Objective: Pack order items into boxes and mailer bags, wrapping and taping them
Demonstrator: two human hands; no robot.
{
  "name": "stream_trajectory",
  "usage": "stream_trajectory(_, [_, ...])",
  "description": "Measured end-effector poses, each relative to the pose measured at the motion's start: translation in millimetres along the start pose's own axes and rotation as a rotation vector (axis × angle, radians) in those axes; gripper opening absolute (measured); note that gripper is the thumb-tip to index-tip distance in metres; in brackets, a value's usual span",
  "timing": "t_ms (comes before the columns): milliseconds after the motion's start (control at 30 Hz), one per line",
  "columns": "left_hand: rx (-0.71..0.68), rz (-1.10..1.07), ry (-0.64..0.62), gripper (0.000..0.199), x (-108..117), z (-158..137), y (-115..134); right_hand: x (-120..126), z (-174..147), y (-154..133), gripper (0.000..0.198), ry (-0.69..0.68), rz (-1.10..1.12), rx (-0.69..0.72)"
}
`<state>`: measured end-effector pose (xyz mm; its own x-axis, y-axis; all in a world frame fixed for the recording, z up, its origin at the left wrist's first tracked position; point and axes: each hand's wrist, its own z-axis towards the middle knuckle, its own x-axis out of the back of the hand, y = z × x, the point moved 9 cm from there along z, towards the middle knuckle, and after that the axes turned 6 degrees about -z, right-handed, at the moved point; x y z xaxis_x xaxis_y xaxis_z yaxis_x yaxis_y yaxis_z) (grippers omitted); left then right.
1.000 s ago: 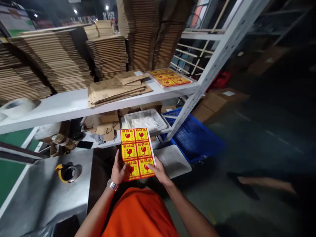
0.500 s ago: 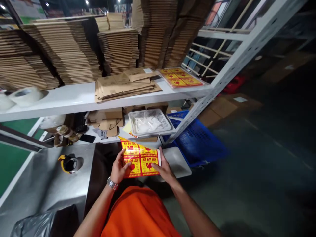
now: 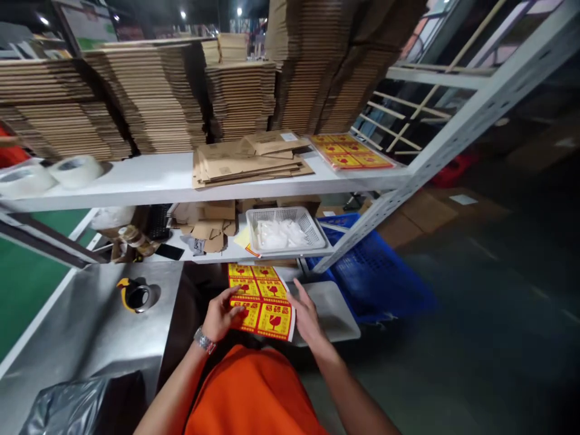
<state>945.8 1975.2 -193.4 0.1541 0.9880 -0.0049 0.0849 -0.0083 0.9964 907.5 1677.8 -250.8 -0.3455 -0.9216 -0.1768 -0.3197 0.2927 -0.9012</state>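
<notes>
A sheet of yellow and red fragile stickers point(image 3: 260, 305), printed with broken-glass signs, is held up in front of my body. My left hand point(image 3: 220, 314) grips its left side, thumb over the printed face; a metal watch is on that wrist. Against the sheet's right edge is my right hand point(image 3: 309, 314), with its fingers stretched out and the thumb apart from them. Whether its hidden fingers touch the back of the sheet I cannot tell. Just beyond the sheet, a white plastic basket point(image 3: 324, 243) with small white packets stands on the lower shelf.
Flattened cartons point(image 3: 149, 99) stack high behind the upper shelf point(image 3: 149, 192). Another pile of fragile stickers point(image 3: 348, 151) lies at its right end, tape rolls point(image 3: 75, 171) at its left. A tape dispenser point(image 3: 136, 296) sits on the metal table point(image 3: 90, 326). A blue crate point(image 3: 376, 272) stands right.
The sticker sheet has tipped and flattened, its raised top corner now down. My right thumb has come off its printed face and the fingers have straightened. The view has shifted slightly left.
</notes>
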Motion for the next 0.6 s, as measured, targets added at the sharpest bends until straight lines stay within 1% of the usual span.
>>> stream_trajectory(33, [-0.022, 0.056, 0.012, 0.063, 2, 0, 2, 1, 2, -1, 0.111, 0.004, -0.088, 0.037])
stream_trajectory(67, [-0.048, 0.111, 0.012, 0.056, 4, 0, 5, 1, 3, -7, 0.107, 0.009, -0.214, 0.109])
stream_trajectory(133, [-0.111, 0.211, -0.007, 0.05, 2, 0, 14, -6, -1, -31, 0.094, 0.022, -0.523, 0.344])
stream_trajectory(167, [-0.145, 0.257, -0.015, 0.05, 1, -1, 20, -16, -7, -43, 0.087, -0.001, -0.663, 0.48])
stream_trajectory(200, [-0.179, 0.302, -0.013, 0.051, 0, -2, 26, -31, -13, -53, 0.079, -0.066, -0.767, 0.602])
stream_trajectory(233, [-0.208, 0.346, -0.001, 0.054, -1, -4, 32, -48, -20, -58, 0.069, -0.174, -0.825, 0.689])
stream_trajectory(267, [-0.234, 0.387, 0.023, 0.058, 0, -5, 37, -65, -26, -58, 0.057, -0.305, -0.846, 0.729])
stream_trajectory(300, [-0.258, 0.42, 0.059, 0.061, 2, -7, 43, -81, -29, -57, 0.044, -0.421, -0.844, 0.728])
stream_trajectory(333, [-0.282, 0.44, 0.098, 0.062, 5, -10, 49, -93, -31, -55, 0.034, -0.5, -0.829, 0.697])
stream_trajectory(367, [-0.304, 0.442, 0.132, 0.061, 9, -13, 53, -102, -30, -53, 0.03, -0.534, -0.808, 0.649])
stream_trajectory(400, [-0.318, 0.428, 0.15, 0.058, 12, -16, 57, -109, -28, -52, 0.03, -0.539, -0.783, 0.593])
stream_trajectory(433, [-0.313, 0.401, 0.141, 0.056, 15, -19, 58, -116, -25, -50, 0.031, -0.54, -0.753, 0.535])
stream_trajectory(467, [-0.286, 0.364, 0.111, 0.054, 17, -21, 55, -123, -22, -48, 0.032, -0.551, -0.721, 0.48])
stream_trajectory(533, [-0.194, 0.3, 0.045, 0.055, 22, -28, 46, -140, -19, -44, 0.036, -0.615, -0.662, 0.393])
stream_trajectory(567, [-0.151, 0.283, 0.04, 0.058, 27, -33, 41, -149, -19, -42, 0.039, -0.658, -0.643, 0.361])
stream_trajectory(600, [-0.121, 0.276, 0.064, 0.061, 33, -39, 37, -159, -18, -40, 0.043, -0.698, -0.636, 0.333])
